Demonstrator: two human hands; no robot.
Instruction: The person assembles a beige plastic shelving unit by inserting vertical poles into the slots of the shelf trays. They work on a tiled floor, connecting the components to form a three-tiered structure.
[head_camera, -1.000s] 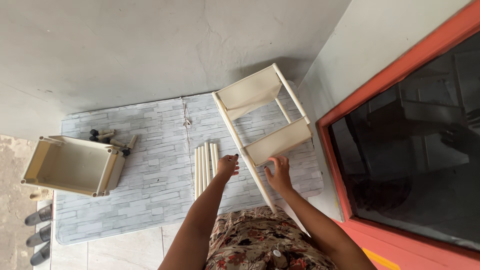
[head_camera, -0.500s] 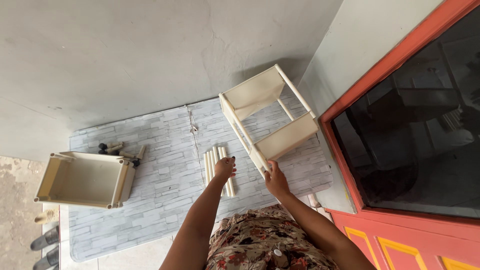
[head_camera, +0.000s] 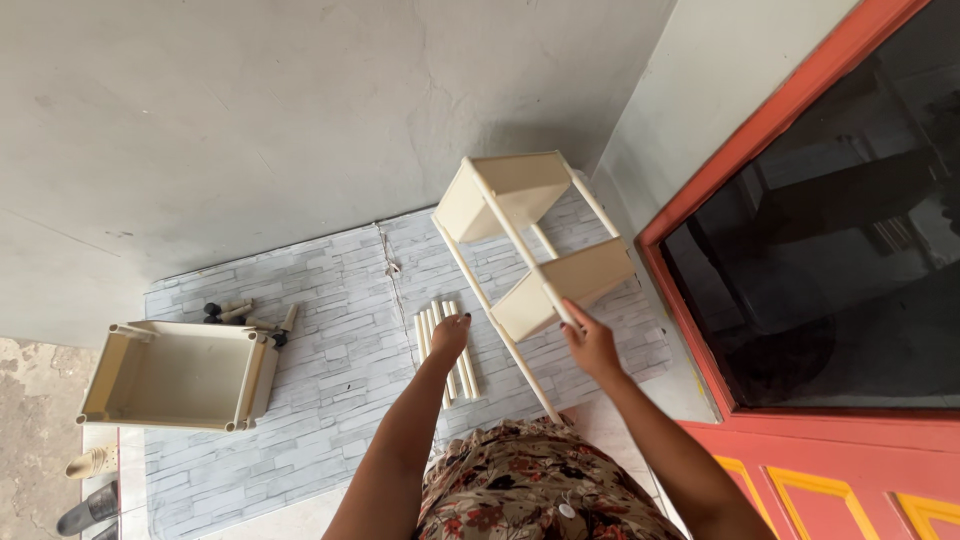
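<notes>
1. Nearest the camera is a floral dress (head_camera: 545, 490), both bare arms reaching out from it.
2. Right hand (head_camera: 592, 345) is wrapped around a post of the cream shelf rack (head_camera: 535, 245), near its lower tray.
3. Left hand (head_camera: 450, 335) hangs over a bundle of cream tubes (head_camera: 445, 345) on the grey brick-pattern mat (head_camera: 330, 380), fingers curled down; can't tell if it's actually gripping one.
4. The rack is tilted, leaning toward the wall by the red door (head_camera: 850, 470).
5. Further left on the mat sits a loose cream tray (head_camera: 175, 375) with some small dark parts (head_camera: 225, 312) behind it.
6. Shoes (head_camera: 90, 485) at the far left edge.
</notes>
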